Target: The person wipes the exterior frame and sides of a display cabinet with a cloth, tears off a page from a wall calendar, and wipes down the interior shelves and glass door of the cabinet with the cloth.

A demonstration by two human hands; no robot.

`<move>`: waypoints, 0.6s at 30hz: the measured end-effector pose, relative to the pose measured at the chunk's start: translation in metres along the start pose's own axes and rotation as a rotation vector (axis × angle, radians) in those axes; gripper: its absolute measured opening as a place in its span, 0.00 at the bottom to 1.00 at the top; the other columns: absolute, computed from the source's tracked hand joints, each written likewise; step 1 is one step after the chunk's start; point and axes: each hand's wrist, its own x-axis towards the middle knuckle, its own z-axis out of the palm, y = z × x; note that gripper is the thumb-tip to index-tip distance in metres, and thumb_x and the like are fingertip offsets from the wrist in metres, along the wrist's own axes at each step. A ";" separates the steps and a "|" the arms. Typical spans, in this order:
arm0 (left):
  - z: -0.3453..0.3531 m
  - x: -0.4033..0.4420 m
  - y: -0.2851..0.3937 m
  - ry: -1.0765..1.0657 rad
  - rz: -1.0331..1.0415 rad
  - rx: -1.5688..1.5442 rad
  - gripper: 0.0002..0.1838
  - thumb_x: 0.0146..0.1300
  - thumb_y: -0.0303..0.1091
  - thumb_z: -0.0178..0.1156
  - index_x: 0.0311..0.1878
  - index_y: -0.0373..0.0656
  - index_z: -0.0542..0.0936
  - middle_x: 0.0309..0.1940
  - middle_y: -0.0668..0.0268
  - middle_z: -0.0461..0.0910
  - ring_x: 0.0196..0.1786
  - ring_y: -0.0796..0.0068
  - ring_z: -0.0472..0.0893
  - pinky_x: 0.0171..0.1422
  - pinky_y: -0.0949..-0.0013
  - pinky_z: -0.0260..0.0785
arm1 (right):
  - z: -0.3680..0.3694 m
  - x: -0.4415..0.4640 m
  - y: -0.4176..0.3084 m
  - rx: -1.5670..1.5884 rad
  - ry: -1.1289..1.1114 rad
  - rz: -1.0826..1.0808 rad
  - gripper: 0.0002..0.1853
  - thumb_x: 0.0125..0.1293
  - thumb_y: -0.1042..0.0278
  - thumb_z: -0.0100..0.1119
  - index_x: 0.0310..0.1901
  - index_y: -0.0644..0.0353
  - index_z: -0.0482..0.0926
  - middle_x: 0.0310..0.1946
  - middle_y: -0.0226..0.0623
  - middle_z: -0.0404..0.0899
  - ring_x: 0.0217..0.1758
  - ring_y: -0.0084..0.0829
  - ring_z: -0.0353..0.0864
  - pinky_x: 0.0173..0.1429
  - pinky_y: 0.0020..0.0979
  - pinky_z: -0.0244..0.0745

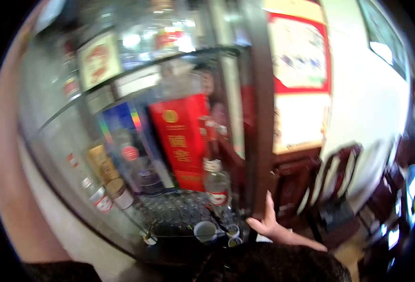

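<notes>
My right hand (267, 226) is beside the dark wooden post (259, 141) of a glass-fronted cabinet, thumb raised and fingers apart, holding nothing visible. Whether it touches the post I cannot tell. My left arm reaches up along the cabinet's left side, and my left hand (28, 29) is blurred at the top left edge, its fingers not readable. Between my arms, the cabinet holds a tall red box (181, 141), a blue box (123, 120) and a clear bottle with a red and white label (216, 183).
A glass shelf (155, 61) above carries bottles and a framed red picture (98, 60). Low in the cabinet are several small glasses (170, 209) and a white cup (205, 232). Dark wooden chairs (341, 174) line the wall at right, beside red-bordered posters (300, 56).
</notes>
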 end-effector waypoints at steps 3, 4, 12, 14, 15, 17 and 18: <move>0.009 -0.011 0.006 -0.044 -0.009 -0.021 0.13 0.58 0.32 0.51 0.46 0.40 0.73 0.54 0.51 0.64 0.56 0.53 0.65 0.58 0.56 0.59 | 0.000 0.023 -0.015 -0.071 -0.012 -0.166 0.40 0.54 0.67 0.60 0.67 0.52 0.50 0.67 0.53 0.44 0.71 0.48 0.45 0.69 0.43 0.43; 0.010 -0.013 0.005 -0.056 -0.009 -0.024 0.14 0.58 0.32 0.51 0.47 0.39 0.72 0.54 0.51 0.64 0.56 0.53 0.65 0.58 0.56 0.59 | -0.001 0.026 -0.012 -0.090 -0.003 -0.259 0.40 0.54 0.66 0.60 0.67 0.54 0.50 0.67 0.53 0.44 0.71 0.48 0.45 0.69 0.42 0.44; -0.003 -0.037 -0.001 -0.087 -0.009 -0.032 0.16 0.59 0.33 0.51 0.48 0.35 0.71 0.53 0.49 0.66 0.55 0.52 0.67 0.58 0.57 0.59 | 0.000 0.027 -0.011 -0.126 0.019 -0.242 0.40 0.54 0.63 0.60 0.66 0.54 0.51 0.67 0.54 0.46 0.70 0.49 0.47 0.69 0.41 0.46; -0.012 -0.043 -0.004 -0.089 -0.011 -0.033 0.17 0.59 0.33 0.52 0.49 0.34 0.71 0.52 0.48 0.67 0.54 0.52 0.67 0.58 0.57 0.59 | 0.000 0.027 -0.012 -0.121 0.020 -0.244 0.39 0.54 0.62 0.60 0.66 0.54 0.51 0.67 0.54 0.46 0.70 0.49 0.47 0.69 0.41 0.46; -0.018 -0.047 -0.007 -0.089 -0.010 -0.030 0.17 0.59 0.33 0.52 0.49 0.34 0.71 0.52 0.48 0.67 0.54 0.52 0.67 0.58 0.57 0.59 | 0.000 0.027 -0.013 -0.117 0.020 -0.241 0.39 0.54 0.62 0.60 0.66 0.54 0.51 0.67 0.54 0.46 0.70 0.49 0.47 0.69 0.41 0.46; -0.030 -0.054 -0.014 -0.090 -0.010 -0.026 0.18 0.59 0.34 0.52 0.50 0.33 0.70 0.52 0.47 0.67 0.54 0.52 0.68 0.58 0.57 0.60 | 0.001 0.027 -0.012 -0.108 0.022 -0.233 0.39 0.54 0.62 0.60 0.66 0.54 0.52 0.67 0.54 0.46 0.70 0.49 0.47 0.69 0.42 0.46; -0.038 -0.057 -0.018 -0.091 -0.006 -0.021 0.18 0.59 0.34 0.52 0.50 0.32 0.70 0.52 0.47 0.68 0.54 0.52 0.68 0.58 0.57 0.60 | 0.001 0.027 -0.010 -0.104 0.020 -0.234 0.39 0.54 0.62 0.60 0.66 0.54 0.52 0.67 0.54 0.46 0.70 0.49 0.47 0.69 0.42 0.46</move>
